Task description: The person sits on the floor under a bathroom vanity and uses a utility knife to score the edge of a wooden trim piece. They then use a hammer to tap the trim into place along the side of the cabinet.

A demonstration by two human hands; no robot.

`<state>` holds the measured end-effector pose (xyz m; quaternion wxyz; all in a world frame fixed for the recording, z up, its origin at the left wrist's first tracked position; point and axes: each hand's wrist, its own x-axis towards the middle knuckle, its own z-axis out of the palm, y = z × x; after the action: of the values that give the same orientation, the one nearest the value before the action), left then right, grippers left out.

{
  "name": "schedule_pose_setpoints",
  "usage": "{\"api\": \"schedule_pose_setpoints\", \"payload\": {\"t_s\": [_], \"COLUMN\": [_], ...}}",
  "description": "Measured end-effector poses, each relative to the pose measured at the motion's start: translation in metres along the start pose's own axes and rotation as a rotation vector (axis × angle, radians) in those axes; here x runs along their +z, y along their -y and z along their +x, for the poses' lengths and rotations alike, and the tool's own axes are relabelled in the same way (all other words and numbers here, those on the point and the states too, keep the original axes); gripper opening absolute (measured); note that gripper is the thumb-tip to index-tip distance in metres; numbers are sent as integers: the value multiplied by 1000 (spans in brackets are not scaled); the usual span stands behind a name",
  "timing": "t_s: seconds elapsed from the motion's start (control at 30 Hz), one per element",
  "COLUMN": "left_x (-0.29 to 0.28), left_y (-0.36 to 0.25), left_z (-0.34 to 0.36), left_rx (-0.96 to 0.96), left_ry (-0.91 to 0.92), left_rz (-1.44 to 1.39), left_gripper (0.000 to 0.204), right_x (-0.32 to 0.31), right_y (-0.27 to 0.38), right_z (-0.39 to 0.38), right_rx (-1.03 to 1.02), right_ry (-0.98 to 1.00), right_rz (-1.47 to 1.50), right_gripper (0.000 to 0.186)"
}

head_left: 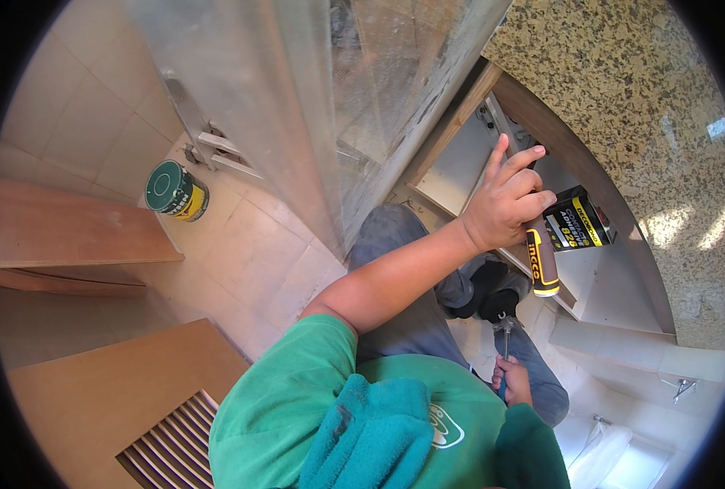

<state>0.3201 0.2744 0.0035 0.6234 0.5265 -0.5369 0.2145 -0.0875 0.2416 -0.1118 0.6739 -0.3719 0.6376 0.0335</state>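
Note:
My left hand (506, 198) reaches up in front of the curved open cabinet (599, 143), index and middle fingers extended, others curled around a dark cylindrical tool (543, 265) with yellow markings and a yellow end. Just right of it sits a black and yellow adhesive can (576, 218), partly hidden by the hand. Lower right, by my leg, my right hand (512, 377) grips the handle of a metal tool (506, 330) with a forked head, pointing upward.
A speckled stone counter (611, 61) tops the cabinet. A tall translucent panel (248, 90) rises ahead. At left stand a green-lidded bucket (175, 191), a wooden board (73, 220) and a slatted wooden door (101, 391). A tap (683, 387) is at lower right.

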Motion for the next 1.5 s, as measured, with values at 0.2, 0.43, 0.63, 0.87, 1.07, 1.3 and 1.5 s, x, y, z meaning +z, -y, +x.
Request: {"api": "schedule_pose_setpoints", "payload": {"t_s": [0.2, 0.43, 0.63, 0.87, 1.07, 1.3, 1.5], "left_x": [-1, -2, -3, -5, -10, -19, -22], "left_y": [-1, -2, -2, -3, -5, -7, -6], "left_z": [0, 1, 2, 4, 5, 9, 13], "left_rx": [-4, -10, -12, -26, -44, -42, 2], "left_ry": [6, -4, -4, 3, 13, 30, 31], "left_rz": [-2, -4, -4, -20, -63, -56, -34], "left_gripper": [25, 22, 22, 20, 23, 24, 19], "right_x": [0, 1, 5, 14, 32, 68, 89], "right_y": [-1, -1, 1, 7, 33, 75, 74], "right_z": [0, 0, -3, -15, -51, -100, -110], "right_rx": [-9, -16, -10, -194, -782, -1142, -1365], "right_ry": [0, -3, -18, -130, -153, 92, 259], "right_rz": [-4, -7, -5, -79, 20, 96, 22], "right_gripper": [19, 20, 20, 31, 37, 34, 36]}}
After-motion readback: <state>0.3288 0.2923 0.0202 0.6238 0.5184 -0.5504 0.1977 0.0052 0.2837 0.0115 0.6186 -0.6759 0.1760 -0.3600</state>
